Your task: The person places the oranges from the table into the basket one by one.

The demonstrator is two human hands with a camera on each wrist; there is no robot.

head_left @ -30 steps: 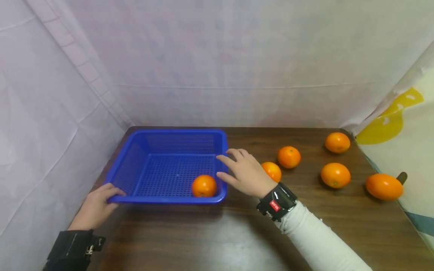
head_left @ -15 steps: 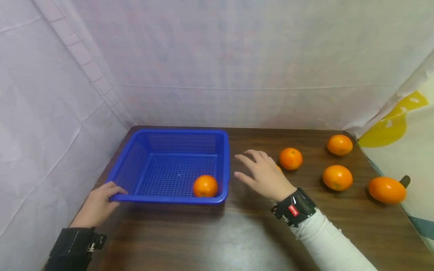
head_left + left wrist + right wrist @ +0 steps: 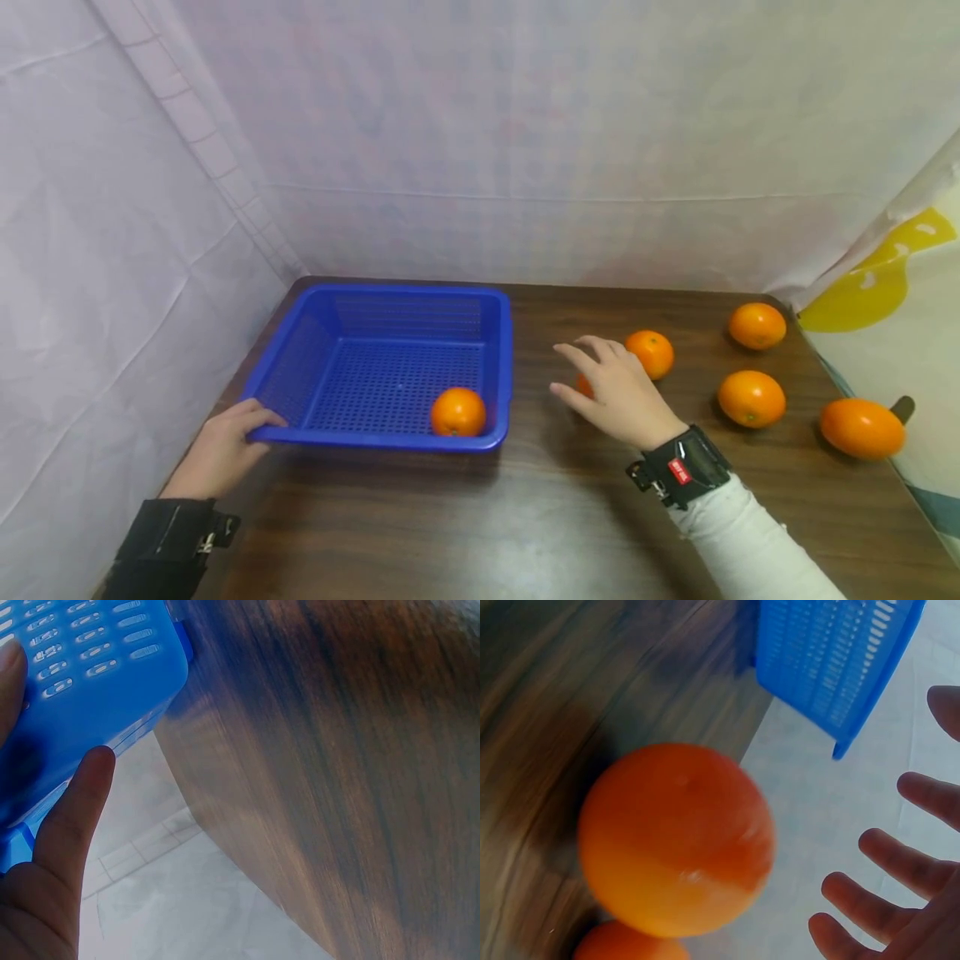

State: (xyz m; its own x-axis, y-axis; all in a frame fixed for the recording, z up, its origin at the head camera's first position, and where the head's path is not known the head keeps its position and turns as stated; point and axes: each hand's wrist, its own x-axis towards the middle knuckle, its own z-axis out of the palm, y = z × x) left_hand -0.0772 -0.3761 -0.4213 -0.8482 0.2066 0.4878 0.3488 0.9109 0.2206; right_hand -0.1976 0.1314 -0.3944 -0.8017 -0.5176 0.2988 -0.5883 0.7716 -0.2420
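One of six fruits [image 3: 458,412] sits in one basket [image 3: 390,440] left hand [image 3: 223,448] grips; right hand [image 3: 618,390] hovers wide.

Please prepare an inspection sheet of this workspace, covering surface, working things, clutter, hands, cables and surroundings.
Surface: brown wood-grain table, light reflecting on its near part.
Job's things: blue basket with one orange fruit inside; five more on the table to its right, one partly hidden behind the right hand.
Clutter: small dark thing by the rightmost fruit; cannot tell what.
Hands: left hand grips the basket's near left corner; right hand holds nothing, fingers spread.
Cables: nothing seen.
Surroundings: pale cloth behind and left; yellow-patterned cloth at right.
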